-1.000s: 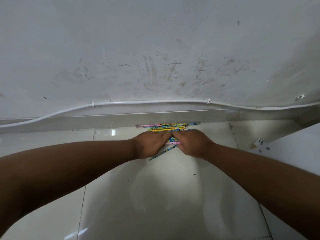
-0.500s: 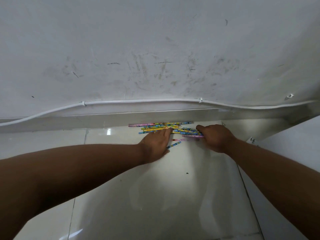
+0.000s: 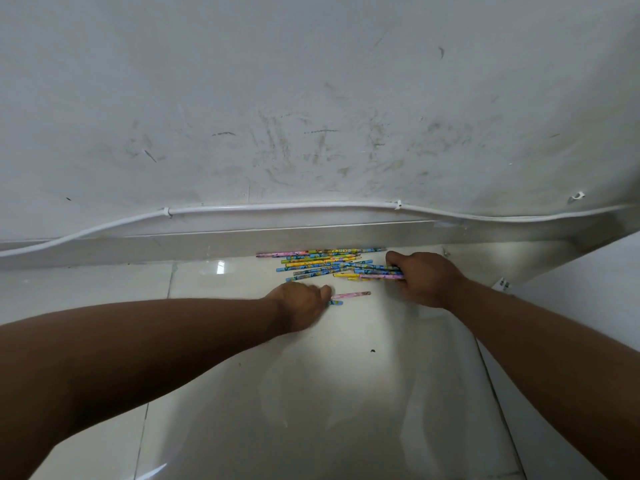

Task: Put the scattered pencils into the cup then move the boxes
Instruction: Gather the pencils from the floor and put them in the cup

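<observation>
**Both hands at the pencil pile**

We see the bright patterned pencils (image 3: 322, 263) lying in a loose row on the glossy white floor tiles (image 3: 346, 393), along the foot of the scuffed white wall (image 3: 311, 116). Our right hand (image 3: 420, 278) curls round several of their ends. Our left hand (image 3: 301, 304) curls over a pink pencil (image 3: 351, 295) and a blue pencil (image 3: 336, 302); whether it grips them, we cannot tell.
</observation>
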Action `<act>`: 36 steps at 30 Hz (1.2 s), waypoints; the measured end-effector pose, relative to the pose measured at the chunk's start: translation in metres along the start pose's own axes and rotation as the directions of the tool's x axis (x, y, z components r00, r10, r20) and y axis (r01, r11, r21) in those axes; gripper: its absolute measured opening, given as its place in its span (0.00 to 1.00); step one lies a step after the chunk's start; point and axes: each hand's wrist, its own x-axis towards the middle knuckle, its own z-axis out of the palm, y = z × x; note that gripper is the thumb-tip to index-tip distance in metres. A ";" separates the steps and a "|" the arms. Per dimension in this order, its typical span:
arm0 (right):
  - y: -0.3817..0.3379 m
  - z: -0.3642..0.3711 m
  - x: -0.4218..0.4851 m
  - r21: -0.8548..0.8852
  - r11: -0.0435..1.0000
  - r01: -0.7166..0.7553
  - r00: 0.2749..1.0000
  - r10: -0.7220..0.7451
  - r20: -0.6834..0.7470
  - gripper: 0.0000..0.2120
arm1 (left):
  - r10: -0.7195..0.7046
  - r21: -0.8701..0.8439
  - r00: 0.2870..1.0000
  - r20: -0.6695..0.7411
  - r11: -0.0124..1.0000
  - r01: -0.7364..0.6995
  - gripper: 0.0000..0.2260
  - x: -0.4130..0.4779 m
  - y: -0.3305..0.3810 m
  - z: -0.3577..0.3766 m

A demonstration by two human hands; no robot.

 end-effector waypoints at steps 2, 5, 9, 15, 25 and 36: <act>-0.005 0.000 0.001 0.049 0.999 -0.003 0.998 0.000 0.061 0.08 | -0.066 -0.126 0.997 0.040 0.990 0.070 0.23 -0.005 -0.003 -0.001; -0.008 0.003 0.001 0.204 0.979 -0.004 0.996 -0.015 0.090 0.07 | -0.203 -0.400 0.979 -0.014 0.899 0.181 0.17 -0.016 -0.006 -0.010; -0.021 0.008 0.001 0.578 0.815 -0.044 0.998 0.057 -0.004 0.12 | -0.403 -0.817 0.908 -0.111 0.557 0.148 0.14 -0.018 -0.001 -0.015; -0.093 0.012 0.009 0.952 0.125 -0.278 0.944 0.219 0.247 0.18 | -0.554 -0.983 0.813 0.176 -0.148 0.112 0.17 -0.005 0.022 -0.028; -0.142 -0.145 -0.085 0.793 -0.212 -0.571 0.778 0.171 0.605 0.15 | -0.246 -0.685 0.726 0.642 -0.610 0.399 0.26 -0.093 0.003 -0.204; -0.237 -0.412 -0.218 0.777 -0.383 -0.499 0.788 0.173 0.591 0.13 | -0.322 -0.641 0.691 0.648 -0.720 0.266 0.27 -0.229 0.074 -0.485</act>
